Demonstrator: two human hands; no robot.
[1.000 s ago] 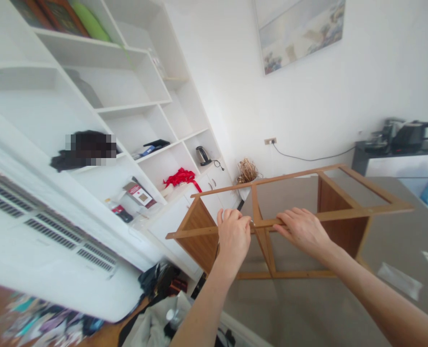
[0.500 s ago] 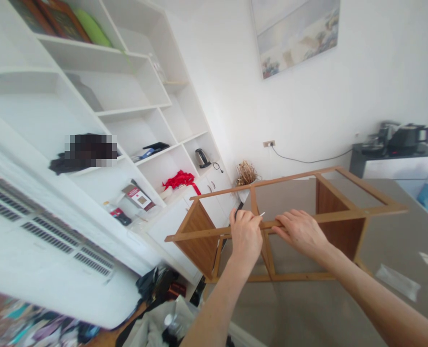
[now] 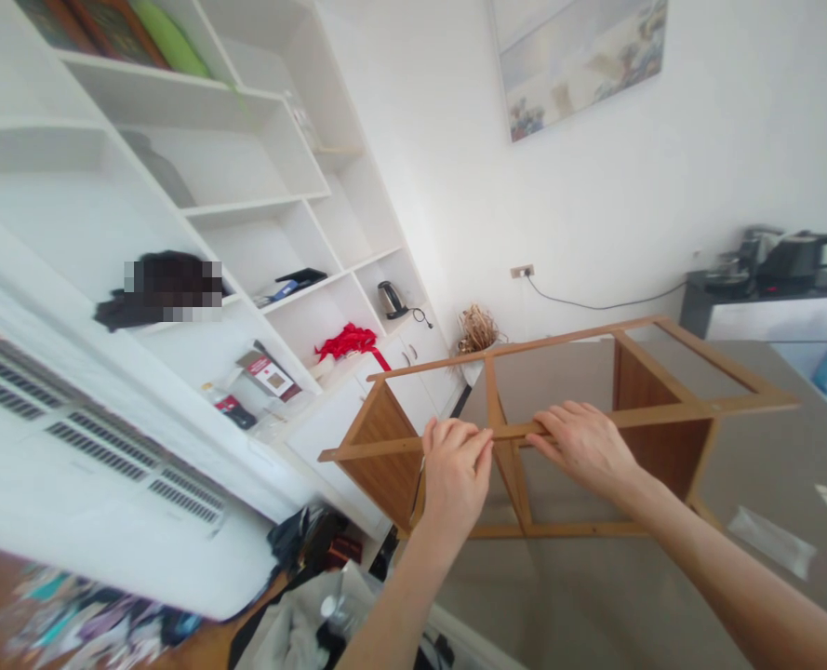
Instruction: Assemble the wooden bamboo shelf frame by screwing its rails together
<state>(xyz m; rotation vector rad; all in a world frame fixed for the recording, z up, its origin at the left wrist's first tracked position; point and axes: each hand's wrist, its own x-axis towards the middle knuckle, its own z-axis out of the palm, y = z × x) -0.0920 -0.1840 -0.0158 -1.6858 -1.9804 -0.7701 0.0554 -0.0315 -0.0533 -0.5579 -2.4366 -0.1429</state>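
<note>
A wooden shelf frame (image 3: 591, 418) lies on its side on the grey-brown tabletop (image 3: 594, 596). My right hand (image 3: 584, 447) has its fingers wrapped over the upper near rail, right of the middle crosspiece. On the same rail, just to the left, my left hand (image 3: 457, 470) is closed with its fingertips at the wood. A slim tool (image 3: 419, 491) shows along that hand's left edge, pointing down; most of it is hidden by the palm, and its kind cannot be made out.
White shelving (image 3: 260, 209) fills the left side, with a kettle (image 3: 391, 300) and red cloth (image 3: 347, 341). A clear plastic bag (image 3: 772, 542) lies on the tabletop at right. Dark cabinet top (image 3: 726, 288) holds another kettle (image 3: 804, 259). Clothes (image 3: 106, 619) lie at lower left.
My left hand has shifted left and turned along the rail. The pale tip that stuck out to its right no longer shows there. My right hand stays on the rail.
</note>
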